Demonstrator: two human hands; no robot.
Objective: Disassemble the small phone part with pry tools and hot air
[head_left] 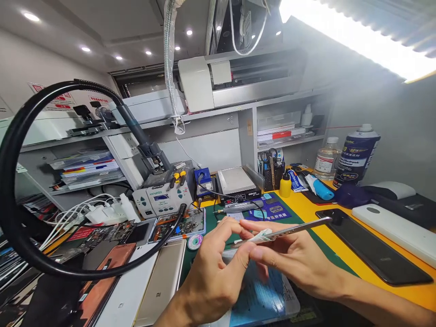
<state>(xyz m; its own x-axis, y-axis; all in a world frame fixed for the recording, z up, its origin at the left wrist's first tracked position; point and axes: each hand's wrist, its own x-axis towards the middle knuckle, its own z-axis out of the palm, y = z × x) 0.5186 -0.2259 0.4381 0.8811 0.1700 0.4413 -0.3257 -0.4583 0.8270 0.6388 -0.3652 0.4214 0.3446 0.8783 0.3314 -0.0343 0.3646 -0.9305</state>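
Note:
Both of my hands meet above the work mat in the middle of the head view. My left hand (221, 268) pinches a small crumpled white wrapper (262, 236) between thumb and fingers. From the wrapper a slim metal tool (299, 228) with a row of holes along its handle sticks out to the right. My right hand (296, 259) is closed around the tool where it meets the wrapper. Fingers partly cover the tool's left end, so its kind is unclear. Beneath the hands lies a clear plastic box (289, 302) with blue contents.
Several phones, including a gold phone (160, 284), lie at left. A thick black hose (10, 181) loops over them. A soldering station (163, 195) and a parts tray (200, 225) stand behind. At right are a black phone (378, 250), a white phone (395, 229) and a spray can (356, 156).

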